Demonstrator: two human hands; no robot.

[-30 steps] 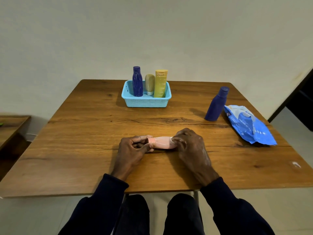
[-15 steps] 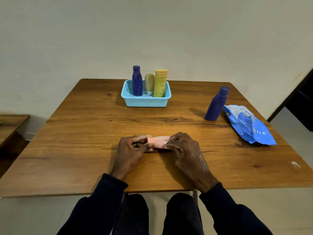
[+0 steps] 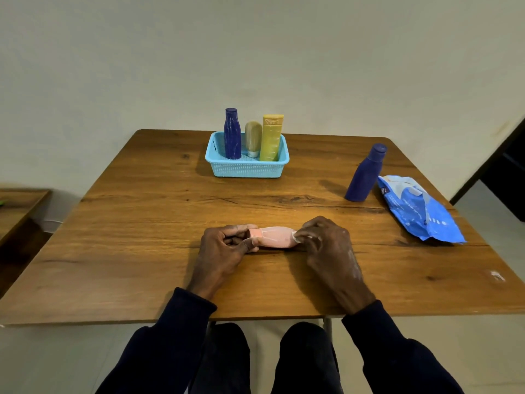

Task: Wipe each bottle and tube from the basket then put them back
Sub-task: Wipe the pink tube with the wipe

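A pink bottle [image 3: 274,237] lies on its side on the wooden surface [image 3: 142,223], near the front edge and about midway across, with its cap pointing left. The left hand [image 3: 224,248] pinches the cap end, fingers [image 3: 241,228] curled over the top and thumb underneath. The right hand [image 3: 329,248] is at the bottle's other end, its fingers bunched round a small white wipe [image 3: 297,237] that touches the base of the bottle. Only a scrap of the wipe shows past the knuckles.

At the far middle of the surface sits a light blue basket [image 3: 247,170]. It holds three things upright: a dark blue bottle [image 3: 232,137] on the left, a beige tube [image 3: 252,136] standing on its cap in the middle, and a yellow tube [image 3: 271,137] on the right. A second blue bottle [image 3: 363,177] stands on the surface well to the right of the basket, just beside a crumpled blue wipes pack [image 3: 423,214] lying near the right edge. Dark sleeves cover both forearms.
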